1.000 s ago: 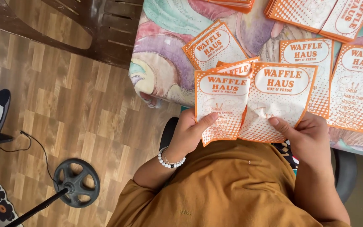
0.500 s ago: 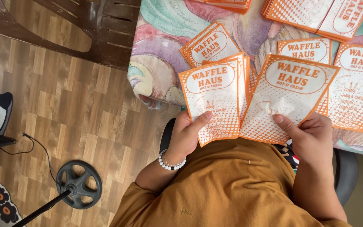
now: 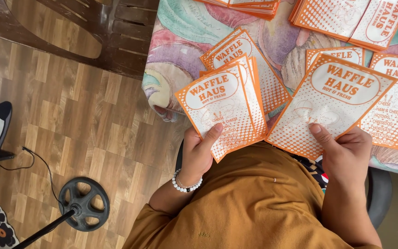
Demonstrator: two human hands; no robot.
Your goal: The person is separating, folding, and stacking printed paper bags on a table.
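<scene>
Head view: left hand (image 3: 198, 154) is pinching a fanned stack (image 3: 226, 108) of orange paper bags at its 6 o'clock edge. Right hand (image 3: 346, 154) is gripping a single bag (image 3: 332, 103) at 6 o'clock. Bags look light, floppy, tearable; corner grips are suiting them.

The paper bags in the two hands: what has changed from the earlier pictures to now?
The right hand has drawn one orange and white paper bag off the small stack and moved it to the right, so the two now stand apart. The left hand keeps its grip on the stack. The bags on the table stayed as they were.
</scene>
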